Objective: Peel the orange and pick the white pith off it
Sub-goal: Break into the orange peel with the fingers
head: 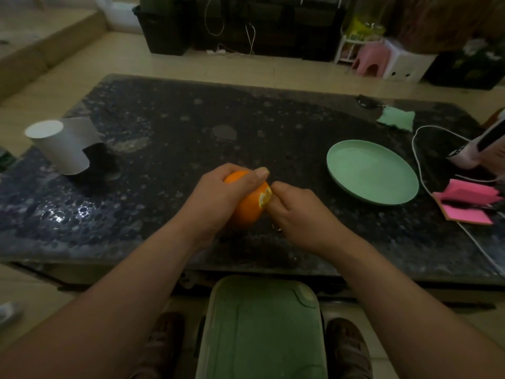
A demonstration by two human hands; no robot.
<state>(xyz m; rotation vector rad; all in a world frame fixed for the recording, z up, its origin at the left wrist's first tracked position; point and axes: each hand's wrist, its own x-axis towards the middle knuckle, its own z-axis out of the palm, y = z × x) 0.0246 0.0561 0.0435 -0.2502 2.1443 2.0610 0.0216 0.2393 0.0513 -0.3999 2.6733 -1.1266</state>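
left hand [216, 198], right hand [300, 214] — both hold orange [247, 212]

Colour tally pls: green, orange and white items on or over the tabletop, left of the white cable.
Green: 2, plate and cloth
Orange: 1, orange
White: 1, paper cylinder
Total: 4

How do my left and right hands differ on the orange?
The left hand wraps the orange; the right hand only meets it at the torn peel on its right end. The left hand grips the whole fruit; the right fingers curl in at the peel edge. Both are bare and touch the orange.
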